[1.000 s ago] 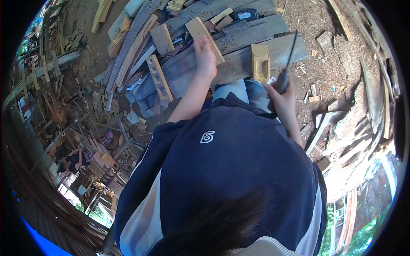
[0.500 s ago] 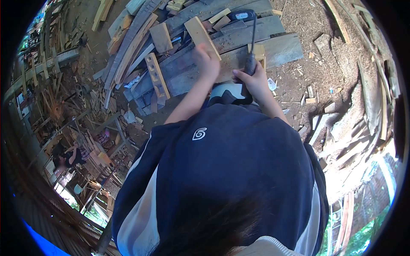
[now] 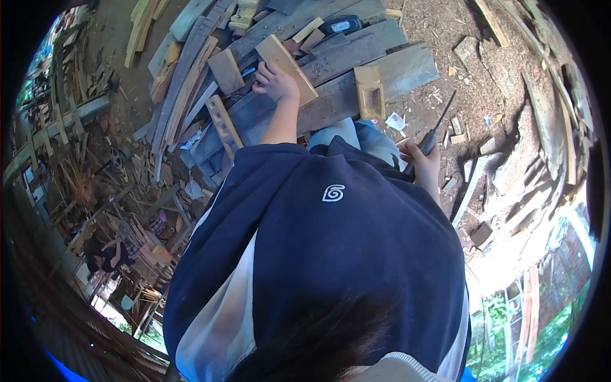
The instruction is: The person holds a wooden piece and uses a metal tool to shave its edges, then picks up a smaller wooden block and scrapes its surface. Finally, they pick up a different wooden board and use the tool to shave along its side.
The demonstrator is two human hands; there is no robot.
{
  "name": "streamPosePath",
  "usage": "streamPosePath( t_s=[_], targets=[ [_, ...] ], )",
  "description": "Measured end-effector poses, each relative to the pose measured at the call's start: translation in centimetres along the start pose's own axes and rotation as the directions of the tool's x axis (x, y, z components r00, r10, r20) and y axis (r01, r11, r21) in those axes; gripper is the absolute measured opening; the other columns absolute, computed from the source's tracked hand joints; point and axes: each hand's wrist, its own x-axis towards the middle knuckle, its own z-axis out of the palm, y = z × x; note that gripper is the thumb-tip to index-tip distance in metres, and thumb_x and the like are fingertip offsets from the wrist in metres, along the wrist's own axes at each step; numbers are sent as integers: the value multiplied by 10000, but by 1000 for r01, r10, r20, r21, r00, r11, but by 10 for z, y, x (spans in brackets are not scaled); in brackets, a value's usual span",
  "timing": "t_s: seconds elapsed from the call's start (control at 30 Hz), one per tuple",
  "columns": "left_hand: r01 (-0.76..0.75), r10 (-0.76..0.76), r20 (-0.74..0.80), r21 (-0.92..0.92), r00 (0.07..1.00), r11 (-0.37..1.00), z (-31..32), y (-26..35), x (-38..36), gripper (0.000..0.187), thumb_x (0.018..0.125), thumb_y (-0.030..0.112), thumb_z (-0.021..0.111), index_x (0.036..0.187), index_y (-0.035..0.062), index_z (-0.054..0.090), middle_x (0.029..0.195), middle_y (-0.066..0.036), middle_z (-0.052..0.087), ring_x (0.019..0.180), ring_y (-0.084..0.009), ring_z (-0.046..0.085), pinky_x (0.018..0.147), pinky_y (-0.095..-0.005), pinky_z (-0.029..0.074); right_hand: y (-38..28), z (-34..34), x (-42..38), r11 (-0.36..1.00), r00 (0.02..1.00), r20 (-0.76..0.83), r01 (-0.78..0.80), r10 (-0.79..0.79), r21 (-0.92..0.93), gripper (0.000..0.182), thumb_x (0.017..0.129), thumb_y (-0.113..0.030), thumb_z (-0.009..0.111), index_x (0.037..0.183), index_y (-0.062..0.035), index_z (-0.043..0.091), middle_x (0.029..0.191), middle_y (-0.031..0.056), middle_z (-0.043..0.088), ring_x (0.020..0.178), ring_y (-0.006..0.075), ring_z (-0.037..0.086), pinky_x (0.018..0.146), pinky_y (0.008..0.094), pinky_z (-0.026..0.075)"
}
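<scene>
At the left edge of a flat wooden board [image 3: 296, 73], my left hand [image 3: 277, 81] is open, its fingers apart and slightly bent. My right hand [image 3: 425, 162] is closed round the dark handle of a tool with a long thin shaft [image 3: 443, 113], held low by my right leg and pointing away from me. Between the hands sits a wooden block with a rectangular recess [image 3: 370, 95]. Left of my left hand are a short squarish board [image 3: 226, 71] and a narrow wooden piece with several cut-out holes [image 3: 224, 121].
Weathered grey planks [image 3: 414, 67] form a low surface in front of me. A dark object with a label [image 3: 342, 25] lies at its far side among wood offcuts. Long boards [image 3: 191, 83] are stacked to the left. Scraps and shavings cover the ground. Another person [image 3: 111, 256] is far left.
My left hand has moved left to the board's edge. My right hand has swung right and down with the tool, away from the recessed block, which now shows fully.
</scene>
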Motion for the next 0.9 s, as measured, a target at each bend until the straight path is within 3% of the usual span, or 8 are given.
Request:
streamPosePath(
  t_s=[0.2,0.4,0.47,0.5,0.53,0.63,0.73,0.9],
  targets=[
    [-38,40,21,-62,999,997,3,0,-1,323,861,110,610,1162,141,495,1320,-79,467,1246,-292,446,965,-571,326,-7,-5,-4,1000,997,-68,30,-30,-6,339,898,-67,721,1099,-11,454,914,124,662,820,259,739,686,362,628],
    [233,-244,28,-421,969,877,5,-15,-2,328,833,25,591,1137,70,477,1270,-166,462,1234,-375,433,1002,-528,364,-34,20,-11,830,997,73,61,-24,-554,353,906,-195,756,1076,-16,504,748,113,625,728,175,698,621,343,564],
    [312,-347,23,-498,937,809,4,-20,-2,320,835,13,577,1135,45,469,1260,-192,459,1235,-399,424,1008,-521,374,-32,34,-10,719,964,259,222,-61,-659,407,915,-284,749,1117,-15,520,734,155,621,706,233,682,642,398,538],
    [422,-440,102,-538,892,730,4,-21,0,302,860,38,568,1146,29,475,1267,-209,455,1247,-404,413,1016,-528,378,-33,43,-10,711,947,317,255,-47,-655,435,942,-334,704,1161,-5,521,798,216,654,766,369,690,713,474,532],
    [525,-524,182,-567,832,635,2,-20,3,289,884,63,558,1158,13,480,1275,-227,451,1259,-410,402,1023,-534,383,-27,52,-6,712,945,324,255,-41,-654,435,942,-334,704,1161,-5,521,798,216,654,766,369,690,713,474,532],
    [734,-633,373,-345,679,584,1,-8,15,311,986,204,469,1185,-21,552,1307,-233,487,1268,-394,431,1027,-544,393,0,85,12,700,888,454,368,-70,-612,399,1004,-360,584,1151,6,525,894,295,677,886,484,662,757,540,504],
    [750,-591,518,-165,619,641,-13,3,25,511,1061,337,303,1188,-44,619,1330,-218,533,1248,-378,474,1039,-558,390,13,116,27,688,825,561,443,-63,-575,397,1030,-361,539,1111,27,513,884,301,673,872,479,664,757,538,502],
    [755,-645,487,-49,589,653,10,3,33,568,1078,349,232,1165,-25,650,1255,-197,613,1219,-365,508,1031,-573,372,15,152,36,718,829,497,180,257,-672,400,1058,-356,485,1093,42,507,860,317,666,876,499,655,770,534,502]
  ],
)
